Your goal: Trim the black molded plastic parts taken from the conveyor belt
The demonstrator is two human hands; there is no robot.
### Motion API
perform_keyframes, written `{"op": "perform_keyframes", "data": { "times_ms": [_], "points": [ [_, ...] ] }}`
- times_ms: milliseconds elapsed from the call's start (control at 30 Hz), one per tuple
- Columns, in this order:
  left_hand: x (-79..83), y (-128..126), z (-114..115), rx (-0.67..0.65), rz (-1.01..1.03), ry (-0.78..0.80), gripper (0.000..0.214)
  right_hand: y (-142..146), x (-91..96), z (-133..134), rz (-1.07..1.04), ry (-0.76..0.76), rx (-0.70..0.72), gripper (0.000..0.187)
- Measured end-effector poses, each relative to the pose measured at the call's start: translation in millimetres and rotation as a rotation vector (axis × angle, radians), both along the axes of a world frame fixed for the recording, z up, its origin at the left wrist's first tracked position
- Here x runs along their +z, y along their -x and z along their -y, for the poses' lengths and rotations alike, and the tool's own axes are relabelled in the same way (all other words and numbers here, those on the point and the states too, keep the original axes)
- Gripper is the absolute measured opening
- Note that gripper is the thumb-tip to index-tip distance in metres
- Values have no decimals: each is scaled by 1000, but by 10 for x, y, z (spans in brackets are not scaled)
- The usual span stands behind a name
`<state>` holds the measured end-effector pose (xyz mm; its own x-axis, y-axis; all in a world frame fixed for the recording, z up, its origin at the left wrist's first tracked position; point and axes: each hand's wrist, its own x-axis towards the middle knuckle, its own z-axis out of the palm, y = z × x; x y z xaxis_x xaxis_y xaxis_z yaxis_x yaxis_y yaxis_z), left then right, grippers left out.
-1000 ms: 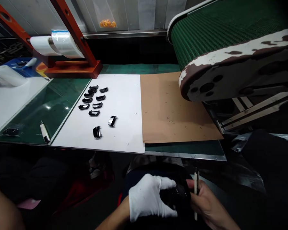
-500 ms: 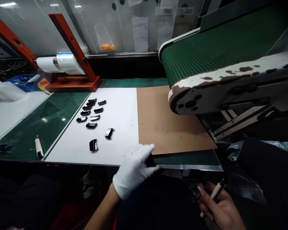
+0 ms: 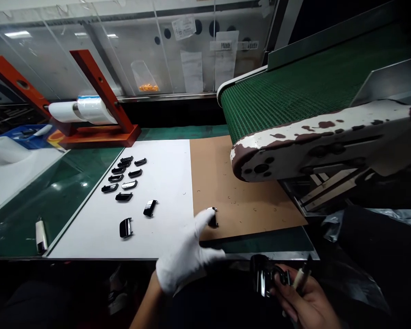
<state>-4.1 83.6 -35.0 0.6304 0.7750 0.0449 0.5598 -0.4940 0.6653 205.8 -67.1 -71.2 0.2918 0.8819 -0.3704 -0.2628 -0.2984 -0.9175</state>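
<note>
My left hand [image 3: 187,256], in a white glove, is over the near edge of the white sheet with thumb and fingers spread. Just beyond its upper fingertips a small glossy black plastic part [image 3: 213,219] lies on the brown sheet, partly covered by the glove. Below the table edge at right, my bare right hand [image 3: 303,294] is closed around another black plastic part [image 3: 263,278]. The same hand also grips a slim white-handled tool [image 3: 301,278], whose tip is dark. Several similar black parts [image 3: 123,197] are spread over the left of the white sheet [image 3: 167,183].
A green conveyor belt [image 3: 277,91] with a chipped white frame juts over the brown sheet [image 3: 212,160]. An orange stand [image 3: 99,135] holds film rolls at back left. A white-handled tool [image 3: 41,235] lies on the green mat. Small dark shavings dot the brown sheet.
The left hand's fingers have spread, and a black part now shows on the brown sheet beside them. My right hand has shifted left, bringing its black part into clearer view. The camera view has tilted up.
</note>
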Motion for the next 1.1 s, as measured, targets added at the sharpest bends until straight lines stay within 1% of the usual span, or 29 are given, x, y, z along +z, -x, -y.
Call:
{"op": "perform_keyframes", "data": {
  "times_ms": [67, 133, 167, 267, 333, 433, 500, 567, 700, 800, 933, 967, 1000, 1100],
  "points": [
    [108, -37, 241, -96, 115, 105, 93, 46, 17, -56, -14, 1, 56, 39],
    [160, -128, 408, -198, 225, 162, 91, 102, 42, -109, -28, 6, 93, 41],
    [163, -178, 455, -224, 256, 164, 89, 127, 56, -131, -34, 7, 106, 41],
    [109, -289, 486, -223, 261, 139, 84, 164, 95, -176, -45, 6, 157, 40],
    [61, -308, 468, -222, 245, 143, 82, 158, 114, -190, -50, -1, 199, 40],
    [24, -287, 461, -230, 276, 216, 85, 132, 131, -200, -36, -24, 247, 40],
    [27, -271, 480, -229, 290, 272, 87, 114, 135, -206, -20, -43, 269, 41],
    [45, -273, 511, -209, 289, 286, 86, 93, 134, -215, -7, -65, 293, 42],
    [77, -319, 566, -120, 331, 226, 85, 39, 128, -236, 31, -88, 316, 44],
    [53, -339, 579, -91, 336, 152, 79, 9, 137, -239, 57, -65, 277, 39],
    [-67, -297, 576, -63, 256, -36, 70, 28, 191, -244, 90, -19, 67, 39],
    [-108, -281, 579, -61, 241, -60, 69, 39, 209, -252, 103, -4, 40, 40],
    [-151, -265, 584, -64, 232, -69, 69, 50, 227, -263, 116, 20, 41, 41],
    [-257, -239, 608, -84, 216, -72, 65, 62, 255, -282, 165, 122, 148, 50]
  ]
}}
